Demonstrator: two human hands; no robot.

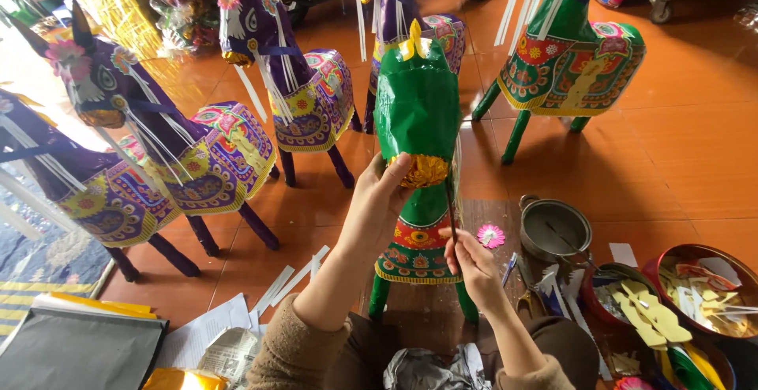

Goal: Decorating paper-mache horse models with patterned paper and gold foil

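Between the fingers of the left hand (384, 194) sits the gold foil muzzle (420, 170) of a green paper horse (417, 98). The left fingers are curled around the underside of the muzzle and grip it, with the thumb against the green paper just above the foil. The horse stands upright directly ahead of both hands, its head raised above the fingertips and its red-and-green patterned chest (416, 241) below and behind them.

The right hand (471, 264) is lower, just beside the chest. Its fingers are pinched closed on a thin dark stick (450, 204), which rises from the fingertips up toward the foil muzzle. Whether the tip of the stick touches the foil cannot be told.

Just beyond the right fingers, on the floor, lies a pink paper flower (490, 236). Farther out on the same side stands a metal pot (554, 230), then round bowls (705, 291) holding yellow and white paper cut-outs.

Well outward of the left fingers, three purple paper horses (189, 145) stand in a row on the orange floor (679, 153). Ahead of the fingertips, past the held horse, stands a second green horse (568, 58). Near the left forearm lie white paper strips (288, 279) and a dark sheet (79, 350).
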